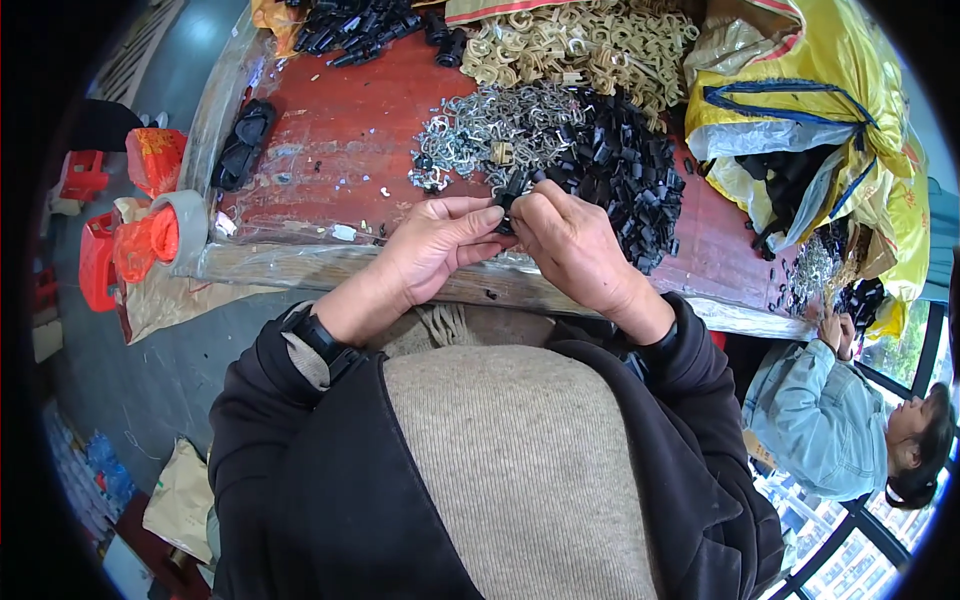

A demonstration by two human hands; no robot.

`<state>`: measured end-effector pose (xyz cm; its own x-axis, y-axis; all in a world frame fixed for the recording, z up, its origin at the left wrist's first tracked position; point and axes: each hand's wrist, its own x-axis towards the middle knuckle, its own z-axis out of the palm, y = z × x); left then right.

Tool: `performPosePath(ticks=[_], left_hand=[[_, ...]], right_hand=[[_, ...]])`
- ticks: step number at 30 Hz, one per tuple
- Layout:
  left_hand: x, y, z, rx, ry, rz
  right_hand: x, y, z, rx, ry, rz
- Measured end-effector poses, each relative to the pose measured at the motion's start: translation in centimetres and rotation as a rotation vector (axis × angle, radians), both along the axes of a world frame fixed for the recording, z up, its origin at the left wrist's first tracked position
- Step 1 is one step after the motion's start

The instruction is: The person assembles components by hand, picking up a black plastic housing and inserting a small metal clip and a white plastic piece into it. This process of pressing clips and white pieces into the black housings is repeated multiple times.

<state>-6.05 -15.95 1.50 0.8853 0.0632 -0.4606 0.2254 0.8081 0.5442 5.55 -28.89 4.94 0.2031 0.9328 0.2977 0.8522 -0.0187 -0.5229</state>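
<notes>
Over the near edge of a red worktable [345, 110], both my hands are closed around a small black plastic part [508, 201]. My left hand [432, 245] pinches it between thumb and fingers from the left. From the right, the curled fingers of my right hand [580, 245] meet the same part and hide much of it. Just beyond lies a pile of silver metal hooks [490, 125]. A heap of black plastic pieces [630, 175] sits beside and behind my right hand. Farther back are many beige plastic rings [580, 45].
Larger black parts [350, 28] lie at the far left, and a black object [243, 145] rests near the table's left edge. A yellow bag [850, 70] stands at right. Beyond it a person in a denim jacket [820, 410] handles small parts. A red stool [97, 260] stands left.
</notes>
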Motion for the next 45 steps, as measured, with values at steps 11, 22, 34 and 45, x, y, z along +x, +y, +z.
performPosePath(ticks=[11, 22, 34, 45], left_hand=[[-1.1, -0.3, 1.5, 0.109, -0.034, -0.087], [-0.9, 2.5, 0.0, 0.043, -0.012, 0.091], [0.1, 1.2, 1.0, 0.063, -0.029, 0.102], [-0.5, -0.9, 2.3, 0.100, -0.081, 0.050]], right_hand=[[-0.6, -1.5, -1.0, -0.145, 0.688, -0.157], [3.8, 3.7, -3.5, -0.143, -0.341, 0.011], [3.3, 1.0, -2.1, 0.140, 1.222, -0.126], [0.9, -0.8, -0.7, 0.205, 0.734, -0.007]])
